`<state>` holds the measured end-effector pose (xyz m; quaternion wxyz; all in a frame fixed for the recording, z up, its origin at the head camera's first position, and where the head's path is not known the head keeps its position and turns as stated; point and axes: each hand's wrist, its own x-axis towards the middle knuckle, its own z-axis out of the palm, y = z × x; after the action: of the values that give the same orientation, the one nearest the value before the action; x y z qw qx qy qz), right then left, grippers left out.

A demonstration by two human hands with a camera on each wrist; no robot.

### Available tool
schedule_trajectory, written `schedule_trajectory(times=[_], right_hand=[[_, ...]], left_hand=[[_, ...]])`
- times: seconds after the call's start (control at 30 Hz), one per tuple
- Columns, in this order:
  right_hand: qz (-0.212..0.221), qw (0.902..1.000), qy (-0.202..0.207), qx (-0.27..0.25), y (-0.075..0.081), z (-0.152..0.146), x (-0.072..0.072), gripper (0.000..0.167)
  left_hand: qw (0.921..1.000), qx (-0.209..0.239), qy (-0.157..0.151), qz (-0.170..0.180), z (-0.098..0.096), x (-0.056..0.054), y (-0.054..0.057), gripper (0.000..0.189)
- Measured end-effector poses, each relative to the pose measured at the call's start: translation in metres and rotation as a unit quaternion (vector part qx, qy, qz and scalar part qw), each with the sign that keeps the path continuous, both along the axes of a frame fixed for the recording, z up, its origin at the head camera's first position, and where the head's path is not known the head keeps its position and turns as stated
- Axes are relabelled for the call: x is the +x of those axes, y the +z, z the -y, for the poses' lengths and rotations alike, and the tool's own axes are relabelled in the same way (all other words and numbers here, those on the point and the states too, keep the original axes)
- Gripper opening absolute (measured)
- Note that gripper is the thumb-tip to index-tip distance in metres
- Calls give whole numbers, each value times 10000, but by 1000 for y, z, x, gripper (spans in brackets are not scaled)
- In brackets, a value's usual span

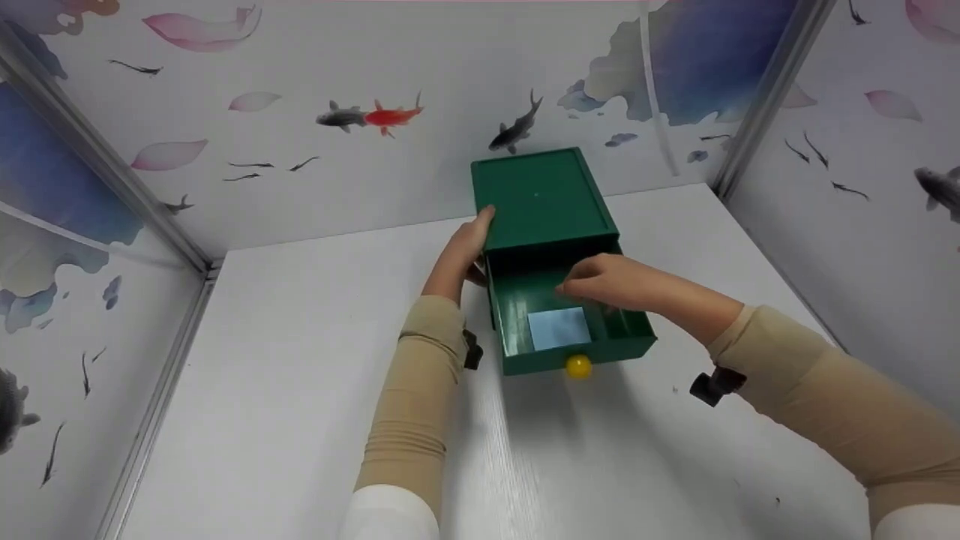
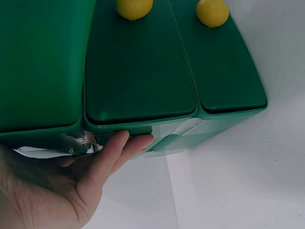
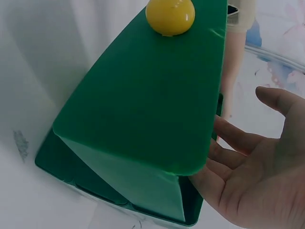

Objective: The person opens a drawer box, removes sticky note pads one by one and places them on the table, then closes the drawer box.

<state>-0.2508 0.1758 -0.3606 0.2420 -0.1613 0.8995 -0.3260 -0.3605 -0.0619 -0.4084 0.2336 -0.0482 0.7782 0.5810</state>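
A green drawer cabinet (image 1: 536,195) stands against the back wall, its top drawer (image 1: 532,365) pulled out. Inside lies a flat light-blue square (image 1: 559,328), close to the drawer's front. My left hand (image 1: 469,244) rests along the cabinet's left side, thumb at the top edge; the left wrist view shows its fingers (image 2: 116,148) straight against the taped side. Over the open drawer is my right hand (image 1: 619,281), fingers lowered inside, with nothing visible in its grasp. In the right wrist view its thumb (image 3: 274,98) stands apart from the fingers, partly hidden by the drawer.
A round yellow knob (image 1: 578,367) sits on the pulled-out drawer's front. Two lower drawers (image 2: 138,71) below it are closed, each with a yellow knob. The white table (image 1: 315,360) is bounded by patterned walls (image 1: 375,172) at the back and sides.
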Motion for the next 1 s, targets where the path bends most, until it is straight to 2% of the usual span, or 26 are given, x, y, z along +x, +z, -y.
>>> schedule_trajectory(times=[0.03,0.1,0.2,0.23,0.47,0.67,0.83,0.93,1.0], right_hand=[[57,10000,8,58,-2,1,-3,54],[183,9997,37,164,-5,3,-7,55],[394,9987,64,316,-7,5,-14,56],[497,9981,79,346,-7,5,-17,56],[1110,9920,192,573,1,7,-30,61],[1253,9885,227,817,6,13,-34,59],[1286,9875,181,895,6,17,-34,55],[1320,9876,142,836,6,19,-34,54],[1314,9881,106,798,5,19,-34,53]], left_hand=[[9997,-167,157,90,-6,-4,-3,82],[9988,-358,282,192,-10,-8,-4,81],[9993,-308,182,139,-8,-9,-7,82],[9998,-189,39,104,-5,-9,-7,83],[9999,-136,9,87,-3,-10,-5,84],[9998,-147,-5,132,-2,-12,-3,85],[9997,-195,97,130,-3,-14,-7,84],[9994,-276,204,100,-6,-13,-8,81],[9993,-258,246,77,-7,-8,-5,80]])
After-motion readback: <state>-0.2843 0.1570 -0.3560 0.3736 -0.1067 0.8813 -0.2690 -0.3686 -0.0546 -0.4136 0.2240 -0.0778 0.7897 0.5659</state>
